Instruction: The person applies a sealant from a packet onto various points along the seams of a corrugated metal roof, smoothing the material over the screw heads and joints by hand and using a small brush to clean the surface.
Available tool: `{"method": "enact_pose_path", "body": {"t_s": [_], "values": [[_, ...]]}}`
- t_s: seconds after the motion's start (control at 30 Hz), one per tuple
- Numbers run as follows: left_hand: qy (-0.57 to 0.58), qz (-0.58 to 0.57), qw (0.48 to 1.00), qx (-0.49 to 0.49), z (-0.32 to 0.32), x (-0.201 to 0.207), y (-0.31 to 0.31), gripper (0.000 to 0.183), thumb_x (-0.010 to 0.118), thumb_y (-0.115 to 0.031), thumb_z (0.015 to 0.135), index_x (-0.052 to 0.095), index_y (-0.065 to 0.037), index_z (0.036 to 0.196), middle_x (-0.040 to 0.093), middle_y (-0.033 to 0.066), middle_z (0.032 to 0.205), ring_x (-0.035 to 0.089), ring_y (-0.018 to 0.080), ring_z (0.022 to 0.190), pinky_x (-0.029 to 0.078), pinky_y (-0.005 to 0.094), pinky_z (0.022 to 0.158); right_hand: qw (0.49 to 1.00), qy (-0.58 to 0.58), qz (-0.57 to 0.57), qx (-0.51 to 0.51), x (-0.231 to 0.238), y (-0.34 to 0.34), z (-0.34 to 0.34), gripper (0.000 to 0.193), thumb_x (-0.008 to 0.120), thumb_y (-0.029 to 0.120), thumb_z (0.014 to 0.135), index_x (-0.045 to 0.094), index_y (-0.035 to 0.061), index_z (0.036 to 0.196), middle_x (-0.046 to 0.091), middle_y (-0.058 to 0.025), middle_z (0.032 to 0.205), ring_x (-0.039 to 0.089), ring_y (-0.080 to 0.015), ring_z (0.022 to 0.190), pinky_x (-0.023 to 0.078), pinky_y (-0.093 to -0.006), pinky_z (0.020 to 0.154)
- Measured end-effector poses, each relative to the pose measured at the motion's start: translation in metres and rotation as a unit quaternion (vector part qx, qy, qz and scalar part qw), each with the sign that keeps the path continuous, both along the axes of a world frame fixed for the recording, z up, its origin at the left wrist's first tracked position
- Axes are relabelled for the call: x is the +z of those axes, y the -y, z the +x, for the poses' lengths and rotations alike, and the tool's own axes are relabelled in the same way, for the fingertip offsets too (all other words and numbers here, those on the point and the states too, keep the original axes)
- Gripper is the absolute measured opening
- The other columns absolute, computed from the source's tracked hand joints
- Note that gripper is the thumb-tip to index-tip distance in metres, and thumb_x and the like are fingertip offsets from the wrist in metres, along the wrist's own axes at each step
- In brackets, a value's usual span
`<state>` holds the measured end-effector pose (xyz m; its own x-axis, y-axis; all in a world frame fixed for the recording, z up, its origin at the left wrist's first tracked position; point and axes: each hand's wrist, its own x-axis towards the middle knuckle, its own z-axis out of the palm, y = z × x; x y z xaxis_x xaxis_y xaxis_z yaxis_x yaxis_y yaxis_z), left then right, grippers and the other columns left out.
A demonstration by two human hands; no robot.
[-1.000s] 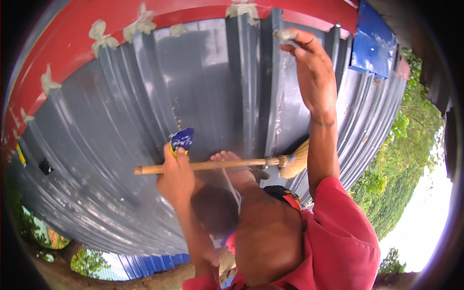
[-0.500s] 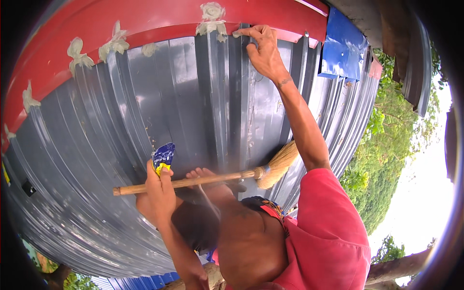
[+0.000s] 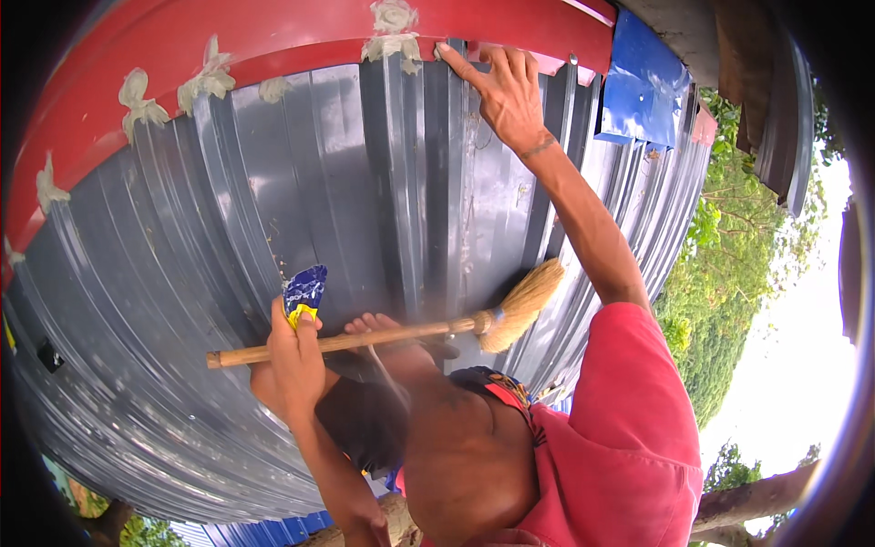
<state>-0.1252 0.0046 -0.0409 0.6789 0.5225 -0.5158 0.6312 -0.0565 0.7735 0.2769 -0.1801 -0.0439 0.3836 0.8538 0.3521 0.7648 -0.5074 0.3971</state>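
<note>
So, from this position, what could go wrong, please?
The bare right hand has a finger at the edge of the flashing, so that edge might cut the skin. The packet in the left hand could slip onto the roof. The broom appears close to the bare foot, so a step might knock it.

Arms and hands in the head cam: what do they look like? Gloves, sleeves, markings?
Left hand and right hand are both ungloved. The right sleeve is short and pinkish-red. A thin dark line crosses the right wrist; tattoo or band, can't tell. Left forearm is bare.
</note>
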Motion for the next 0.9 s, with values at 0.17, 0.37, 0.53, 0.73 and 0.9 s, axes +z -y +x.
{"method": "enact_pose_path", "body": {"t_s": [0.17,0.37,0.53,0.73,0.9], "values": [[-0.054,0.003,0.998,-0.023,-0.003,0.008,-0.004,0.025,0.045,-0.027,0.107,0.058,-0.009,0.118,0.059,-0.0021,0.08,0.051,0.0103,0.063,0.042,0.0306,0.061,1.0,0.028,-0.01,0.0,-0.006,0.004,0.008,0.082,0.064,0.0,0.085,0.05,0.04,0.155,0.056,-0.0048,0.116,0.051,-0.0263,0.113,0.037,-0.0463,0.105],[-0.051,0.019,0.998,-0.021,-0.018,0.002,0.004,0.031,0.048,-0.026,0.107,0.058,-0.006,0.128,0.063,-0.0018,0.083,0.054,0.0111,0.066,0.045,0.0289,0.064,0.998,0.045,-0.002,-0.046,-0.012,-0.003,-0.003,0.084,0.062,-0.002,0.085,0.046,0.0366,0.158,0.057,-0.0067,0.121,0.052,-0.0279,0.115,0.036,-0.0475,0.107],[-0.03,-0.01,0.999,-0.031,-0.026,-0.006,0.006,0.033,0.05,-0.021,0.107,0.055,0.004,0.129,0.065,0.0035,0.086,0.055,0.0107,0.071,0.046,0.029,0.066,0.996,0.052,0.017,-0.072,-0.017,-0.01,-0.01,0.078,0.06,0.0,0.087,0.047,0.031,0.158,0.057,-0.0093,0.123,0.052,-0.0295,0.116,0.036,-0.0488,0.106],[0.017,-0.047,0.999,-0.007,-0.022,-0.001,0.004,0.028,0.049,-0.019,0.107,0.055,0.002,0.124,0.06,0.0036,0.085,0.052,0.0098,0.072,0.044,0.029,0.066,0.994,0.079,0.042,-0.058,-0.02,-0.016,-0.012,0.072,0.063,0.008,0.089,0.043,0.021,0.157,0.058,-0.0116,0.114,0.051,-0.0313,0.11,0.037,-0.049,0.101],[0.005,-0.035,0.999,-0.011,-0.019,0.002,0.002,0.024,0.049,-0.017,0.107,0.056,0.002,0.12,0.059,0.0031,0.084,0.051,0.0098,0.073,0.044,0.0297,0.066,0.994,0.073,0.039,-0.077,-0.009,-0.014,-0.002,0.068,0.064,0.007,0.086,0.05,0.0204,0.152,0.057,-0.0125,0.121,0.05,-0.0338,0.115,0.037,-0.0505,0.102]]}}
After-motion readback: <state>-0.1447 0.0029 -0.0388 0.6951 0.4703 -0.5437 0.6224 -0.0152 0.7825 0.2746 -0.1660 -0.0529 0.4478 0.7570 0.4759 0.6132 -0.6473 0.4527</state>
